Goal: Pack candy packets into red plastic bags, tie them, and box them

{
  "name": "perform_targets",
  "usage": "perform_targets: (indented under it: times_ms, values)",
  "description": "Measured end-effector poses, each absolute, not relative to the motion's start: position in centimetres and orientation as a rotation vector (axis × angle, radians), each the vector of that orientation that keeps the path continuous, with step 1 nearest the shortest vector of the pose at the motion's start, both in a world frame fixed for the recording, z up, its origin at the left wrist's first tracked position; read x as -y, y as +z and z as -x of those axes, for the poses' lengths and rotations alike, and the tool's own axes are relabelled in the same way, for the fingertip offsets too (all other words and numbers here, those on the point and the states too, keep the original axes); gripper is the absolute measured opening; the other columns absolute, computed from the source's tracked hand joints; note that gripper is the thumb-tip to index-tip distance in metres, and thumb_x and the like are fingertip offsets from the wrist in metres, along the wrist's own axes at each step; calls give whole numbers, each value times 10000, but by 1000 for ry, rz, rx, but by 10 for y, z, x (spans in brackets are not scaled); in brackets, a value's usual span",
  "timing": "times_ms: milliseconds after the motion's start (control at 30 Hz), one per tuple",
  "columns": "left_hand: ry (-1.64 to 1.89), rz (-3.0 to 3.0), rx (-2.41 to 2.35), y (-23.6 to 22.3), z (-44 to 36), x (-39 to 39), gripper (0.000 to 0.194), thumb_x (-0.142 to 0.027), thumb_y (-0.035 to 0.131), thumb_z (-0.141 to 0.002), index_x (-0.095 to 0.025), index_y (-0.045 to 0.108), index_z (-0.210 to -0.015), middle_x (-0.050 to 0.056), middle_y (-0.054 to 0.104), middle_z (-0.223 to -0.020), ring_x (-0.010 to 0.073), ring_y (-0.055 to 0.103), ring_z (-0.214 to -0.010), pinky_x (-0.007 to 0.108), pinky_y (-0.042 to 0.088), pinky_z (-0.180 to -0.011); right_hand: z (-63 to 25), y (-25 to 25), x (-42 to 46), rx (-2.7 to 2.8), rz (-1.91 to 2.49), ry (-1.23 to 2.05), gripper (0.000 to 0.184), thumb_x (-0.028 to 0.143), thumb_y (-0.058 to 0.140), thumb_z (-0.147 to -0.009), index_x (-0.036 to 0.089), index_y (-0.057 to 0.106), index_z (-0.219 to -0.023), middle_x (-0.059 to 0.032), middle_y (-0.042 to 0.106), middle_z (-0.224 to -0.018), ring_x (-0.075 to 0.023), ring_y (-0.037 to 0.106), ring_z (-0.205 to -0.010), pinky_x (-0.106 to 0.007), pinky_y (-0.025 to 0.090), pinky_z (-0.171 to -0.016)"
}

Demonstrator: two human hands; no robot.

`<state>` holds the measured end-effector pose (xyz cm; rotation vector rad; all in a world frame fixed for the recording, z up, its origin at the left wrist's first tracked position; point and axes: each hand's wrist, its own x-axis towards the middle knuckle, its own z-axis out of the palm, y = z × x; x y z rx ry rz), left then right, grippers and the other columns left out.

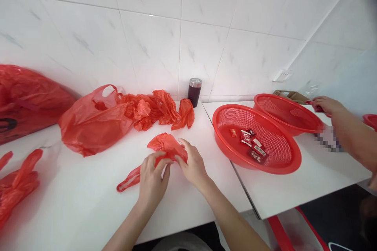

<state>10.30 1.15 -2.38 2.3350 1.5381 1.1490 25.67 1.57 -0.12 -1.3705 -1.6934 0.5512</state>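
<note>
Bag [171,145], thin red plastic, over desk [88,204] left of near basket [277,137], L hand [154,170] & R hand [194,162] both w/ grip pinching it, prob folding/bunching step, next move likely needs steady hold

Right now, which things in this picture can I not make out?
Left end of the large shiny red plastic bag, head view: cut off by the picture's edge.
Inside of the crumpled red plastic bag, head view: hidden by folds, left hand and right hand.
Fine print on the small red-and-white packets, head view: too small.
</note>
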Motion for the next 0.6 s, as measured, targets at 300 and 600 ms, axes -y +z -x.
perform_targets:
  times_ms: [300,600]
  values:
    - [608,-2287,-2210,-24,-54,-68,264,-192,404,-886,-167,666,-904,120,688,-982,267,657,-878,508,400,-962,-258,24,9,1379,954,1425,271,396,394,-973,269,501,-1188,124,326,-480,-86,381,-348,-248,480,-486]
    - [498,-2312,-2082,27,-25,-57,362,-127,388,-812,-195,692,-997,85,569,-1220,184,638,-710,290,451,-568,-341,59,9,1746,1547,424,288,221,443,-914,237,680,-1076,-74,634,-1036,-208,618,-927,-364,493,-819]
